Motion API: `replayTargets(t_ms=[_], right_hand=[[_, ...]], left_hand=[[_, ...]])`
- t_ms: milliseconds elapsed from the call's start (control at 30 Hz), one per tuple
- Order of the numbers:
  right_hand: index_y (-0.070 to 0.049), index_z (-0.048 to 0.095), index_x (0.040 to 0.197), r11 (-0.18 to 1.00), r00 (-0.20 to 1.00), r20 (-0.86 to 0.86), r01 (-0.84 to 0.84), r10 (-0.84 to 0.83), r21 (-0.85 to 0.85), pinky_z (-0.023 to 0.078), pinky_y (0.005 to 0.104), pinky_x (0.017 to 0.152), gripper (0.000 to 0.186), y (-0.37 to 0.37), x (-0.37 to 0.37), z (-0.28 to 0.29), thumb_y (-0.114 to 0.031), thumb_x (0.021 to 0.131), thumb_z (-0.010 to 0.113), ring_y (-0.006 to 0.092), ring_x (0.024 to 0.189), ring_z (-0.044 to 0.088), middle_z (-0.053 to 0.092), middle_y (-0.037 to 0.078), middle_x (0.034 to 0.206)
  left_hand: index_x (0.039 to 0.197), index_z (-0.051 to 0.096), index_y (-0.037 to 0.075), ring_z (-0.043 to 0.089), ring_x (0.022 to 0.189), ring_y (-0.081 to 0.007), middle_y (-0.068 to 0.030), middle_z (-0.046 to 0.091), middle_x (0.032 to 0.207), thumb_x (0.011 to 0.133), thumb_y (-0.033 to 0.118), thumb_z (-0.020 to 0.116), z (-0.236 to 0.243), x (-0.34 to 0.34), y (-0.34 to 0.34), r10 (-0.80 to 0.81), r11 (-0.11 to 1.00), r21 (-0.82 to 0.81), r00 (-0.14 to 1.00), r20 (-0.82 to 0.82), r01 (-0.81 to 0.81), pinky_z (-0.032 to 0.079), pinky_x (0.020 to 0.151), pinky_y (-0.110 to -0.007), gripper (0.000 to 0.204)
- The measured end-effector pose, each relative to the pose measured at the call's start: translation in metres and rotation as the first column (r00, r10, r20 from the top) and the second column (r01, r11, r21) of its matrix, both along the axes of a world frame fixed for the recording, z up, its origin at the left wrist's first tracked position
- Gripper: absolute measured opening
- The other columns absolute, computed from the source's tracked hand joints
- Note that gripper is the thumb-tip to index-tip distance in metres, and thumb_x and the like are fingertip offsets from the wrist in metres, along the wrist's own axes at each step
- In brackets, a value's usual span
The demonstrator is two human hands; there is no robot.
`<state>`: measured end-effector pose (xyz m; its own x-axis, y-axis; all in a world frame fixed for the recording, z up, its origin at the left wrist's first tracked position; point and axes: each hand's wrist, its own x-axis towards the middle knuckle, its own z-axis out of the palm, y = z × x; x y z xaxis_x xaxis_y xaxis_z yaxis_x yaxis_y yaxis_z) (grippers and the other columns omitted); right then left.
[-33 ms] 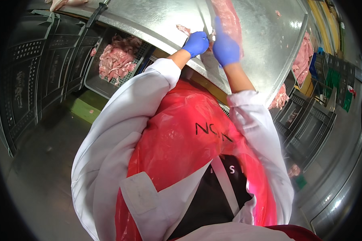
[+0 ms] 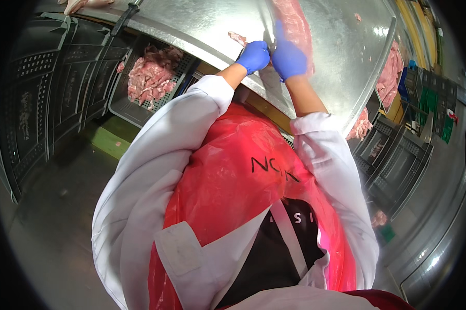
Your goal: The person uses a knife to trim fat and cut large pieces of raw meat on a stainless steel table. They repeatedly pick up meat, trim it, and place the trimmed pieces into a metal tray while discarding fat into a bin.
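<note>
A long pale-pink piece of meat (image 2: 297, 36) lies on the metal table (image 2: 341, 72), running away from me. My left hand (image 2: 254, 57), in a blue glove, is closed in a fist just left of the meat. What its fingers hold is hidden, though a small reddish bit shows beside them. My right hand (image 2: 290, 59), also blue-gloved, is closed over the meat's near left side, one finger stretched forward. Motion blurs it, and I cannot make out what it grips. A thin dark streak runs ahead of the hands. A small meat scrap (image 2: 237, 38) lies beyond my left hand.
A grey crate of meat trimmings (image 2: 150, 80) stands below the table's left edge, near stacked black crates (image 2: 31, 103). A dark-handled tool (image 2: 125, 16) rests at the table edge. Meat (image 2: 391, 77) sits beyond the right edge, with more dark crates (image 2: 393, 165) below.
My right hand has shifted slightly left and toward my left hand. The left hand has barely moved, and the meat lies much as before.
</note>
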<state>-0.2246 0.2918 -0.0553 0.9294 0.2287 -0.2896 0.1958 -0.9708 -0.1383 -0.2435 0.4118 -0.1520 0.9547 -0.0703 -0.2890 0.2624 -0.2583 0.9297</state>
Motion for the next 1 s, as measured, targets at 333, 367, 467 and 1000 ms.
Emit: replayTargets(t_ms=[333,367,467,1000], right_hand=[[-0.018,0.008,0.164,0.992,0.989,-0.142,-0.042,0.025,-0.12,0.054,0.0542,0.063,0.09,-0.114,-0.207,0.041,-0.001,0.087,0.052,0.0435,0.072,0.068,0.068,0.026,0.08],[-0.018,0.01,0.163,0.995,0.994,-0.093,-0.06,0.053,-0.075,0.053,0.0542,0.063,0.09,-0.114,-0.199,0.039,-0.001,0.086,0.053,0.0437,0.072,0.068,0.067,0.026,0.079],[-0.016,0.014,0.163,0.996,0.997,0.053,-0.065,0.062,0.058,0.052,0.0543,0.063,0.088,-0.073,-0.137,0.025,-0.003,0.086,0.054,0.0443,0.072,0.068,0.067,0.026,0.077],[-0.025,0.015,0.162,0.92,0.956,-0.275,0.017,0.099,0.391,0.047,0.0563,0.067,0.078,-0.223,-0.182,0.052,-0.013,0.095,0.053,0.0471,0.069,0.062,0.066,0.028,0.082]], left_hand=[[0.092,0.07,0.001,0.069,0.089,-0.0352,-0.0211,0.071,0.092,0.089,0.019,0.059,0.003,-0.024,0.034,-0.201,0.971,0.175,0.957,0.209,0.165,0.053,0.084,-0.042,0.022],[0.092,0.07,0.001,0.069,0.087,-0.0341,-0.0206,0.071,0.091,0.09,0.019,0.059,-0.004,-0.027,0.033,-0.128,0.99,0.088,0.971,0.204,0.112,0.053,0.083,-0.042,0.021],[0.093,0.07,0.001,0.068,0.082,-0.0292,-0.0188,0.07,0.087,0.091,0.022,0.06,0.018,-0.029,0.037,-0.247,0.961,0.2,0.921,0.301,0.193,0.053,0.081,-0.04,0.023],[0.101,0.068,0.003,0.06,0.075,-0.0142,-0.0054,0.066,0.089,0.09,0.007,0.069,0.268,0.012,0.033,-0.21,0.976,0.174,0.783,0.585,0.133,0.047,0.067,-0.028,0.012]])
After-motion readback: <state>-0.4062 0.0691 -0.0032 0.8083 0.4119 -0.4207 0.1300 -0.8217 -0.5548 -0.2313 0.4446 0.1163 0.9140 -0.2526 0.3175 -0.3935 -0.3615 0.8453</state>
